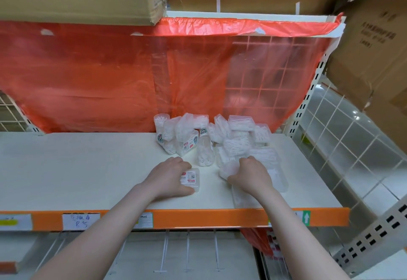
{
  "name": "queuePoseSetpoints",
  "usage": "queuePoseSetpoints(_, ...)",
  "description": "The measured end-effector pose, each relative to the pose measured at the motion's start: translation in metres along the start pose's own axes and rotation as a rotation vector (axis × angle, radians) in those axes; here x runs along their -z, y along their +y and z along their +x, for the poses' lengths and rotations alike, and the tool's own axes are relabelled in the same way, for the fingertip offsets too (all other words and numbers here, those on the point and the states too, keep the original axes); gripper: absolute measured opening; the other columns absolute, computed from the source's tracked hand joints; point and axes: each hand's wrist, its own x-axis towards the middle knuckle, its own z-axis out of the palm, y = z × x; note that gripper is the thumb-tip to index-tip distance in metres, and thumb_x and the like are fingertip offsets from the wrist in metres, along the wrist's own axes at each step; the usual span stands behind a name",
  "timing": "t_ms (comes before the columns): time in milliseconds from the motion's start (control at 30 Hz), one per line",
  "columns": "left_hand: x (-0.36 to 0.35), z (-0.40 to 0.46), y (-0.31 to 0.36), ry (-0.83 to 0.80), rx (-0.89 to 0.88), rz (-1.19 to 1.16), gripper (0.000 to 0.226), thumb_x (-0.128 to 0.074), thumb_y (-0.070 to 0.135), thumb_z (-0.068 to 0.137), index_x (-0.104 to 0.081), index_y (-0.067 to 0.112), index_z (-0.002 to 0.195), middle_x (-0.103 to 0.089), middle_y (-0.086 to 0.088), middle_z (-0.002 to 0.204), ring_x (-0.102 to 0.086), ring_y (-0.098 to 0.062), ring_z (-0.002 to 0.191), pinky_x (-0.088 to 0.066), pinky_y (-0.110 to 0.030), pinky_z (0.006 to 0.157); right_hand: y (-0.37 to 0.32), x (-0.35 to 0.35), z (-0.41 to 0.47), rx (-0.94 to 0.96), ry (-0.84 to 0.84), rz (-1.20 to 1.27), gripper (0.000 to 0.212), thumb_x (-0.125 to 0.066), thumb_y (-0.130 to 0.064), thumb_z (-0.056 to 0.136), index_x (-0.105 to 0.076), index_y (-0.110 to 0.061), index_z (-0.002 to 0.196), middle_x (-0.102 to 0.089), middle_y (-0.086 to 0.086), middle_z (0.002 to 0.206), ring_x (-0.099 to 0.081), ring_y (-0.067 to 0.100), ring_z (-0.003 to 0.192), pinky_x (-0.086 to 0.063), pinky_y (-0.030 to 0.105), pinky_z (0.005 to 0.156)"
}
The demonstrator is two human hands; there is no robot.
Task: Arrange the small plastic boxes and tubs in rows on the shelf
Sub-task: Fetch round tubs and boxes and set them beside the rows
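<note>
Left hand (170,176) grips a labelled box (190,179) flat on the shelf (77,169), seemingly starting a row; right hand (251,175) clutches a clear tub (229,168).

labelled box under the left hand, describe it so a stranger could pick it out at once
Start at the white shelf with the orange front edge. The box lies flat near the front, left of the jumbled pile, gripped by the left hand. Unlike the pile's boxes, it sits alone, with its red-and-white label facing up.

Bright even indoor light, soft shadows, glare on wall tiles (343,125), wide-angle bending at edges
</note>
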Motion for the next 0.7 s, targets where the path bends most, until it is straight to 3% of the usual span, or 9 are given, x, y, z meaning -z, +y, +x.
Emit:
queuePoseSetpoints(133, 0.001, -0.016, -0.007, 0.125, 0.118, -0.050, 0.067, -0.065, 0.059, 0.069, -0.049, 0.027, 0.125, -0.049, 0.007, 0.112, -0.044, -0.012, 0.109, -0.037, -0.026, 0.080, 0.001, 0.000, -0.002, 0.088, 0.071, 0.038, 0.051, -0.062, -0.042, 0.077, -0.053, -0.008, 0.114, -0.050, 0.008, 0.115, -0.048, 0.027, 0.110, -0.044, 0.035, 0.084)
queuePoseSetpoints(467, 0.024, -0.081, -0.044, 0.185, 0.298, 0.029, 0.071, -0.068, 0.057, 0.071, -0.048, 0.024, 0.131, -0.051, 0.007, 0.123, -0.046, -0.014, 0.114, -0.042, -0.030, 0.091, -0.049, -0.019, -0.012, 0.347, 0.081, 0.069, 0.052, -0.064, -0.042, 0.078, -0.052, -0.012, 0.118, -0.052, 0.006, 0.115, -0.052, 0.026, 0.108, -0.041, 0.032, 0.080)
queuePoseSetpoints(700, 0.040, -0.153, -0.095, 0.206, 0.376, 0.054, 0.073, -0.065, 0.063, 0.072, -0.047, 0.026, 0.133, -0.051, 0.007, 0.123, -0.047, -0.013, 0.115, -0.042, -0.029, 0.086, -0.122, -0.042, -0.044, 0.502, 0.059, 0.024, 0.050, -0.061, -0.042, 0.077, -0.053, -0.012, 0.117, -0.053, 0.007, 0.114, -0.051, 0.027, 0.109, -0.040, 0.032, 0.083)
